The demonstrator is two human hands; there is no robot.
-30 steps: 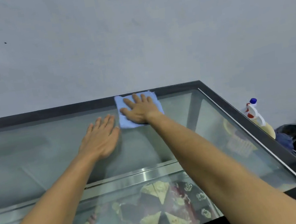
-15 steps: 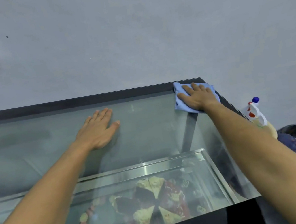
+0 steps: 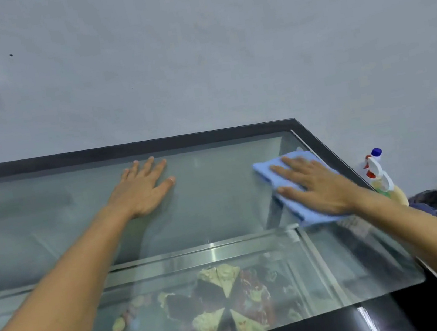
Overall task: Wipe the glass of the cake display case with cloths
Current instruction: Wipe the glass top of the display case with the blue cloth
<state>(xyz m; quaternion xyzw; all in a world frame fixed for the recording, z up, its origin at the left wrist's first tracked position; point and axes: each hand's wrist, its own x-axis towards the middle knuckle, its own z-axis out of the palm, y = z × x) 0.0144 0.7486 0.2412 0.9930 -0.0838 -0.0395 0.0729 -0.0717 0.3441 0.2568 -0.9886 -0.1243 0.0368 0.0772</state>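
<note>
- My right hand (image 3: pixel 320 189) lies flat, fingers straight, pressing the blue cloth (image 3: pixel 288 183) onto the glass (image 3: pixel 216 194) at 3 o'clock, beside the case's black frame (image 3: pixel 332 154).
- My left hand (image 3: pixel 141 191) rests flat on the glass at 11 o'clock, holding nothing.
- I see cake (image 3: pixel 220 301) under the glass at 6 o'clock.
- A spray bottle (image 3: pixel 380 172) stands just past the frame.
</note>
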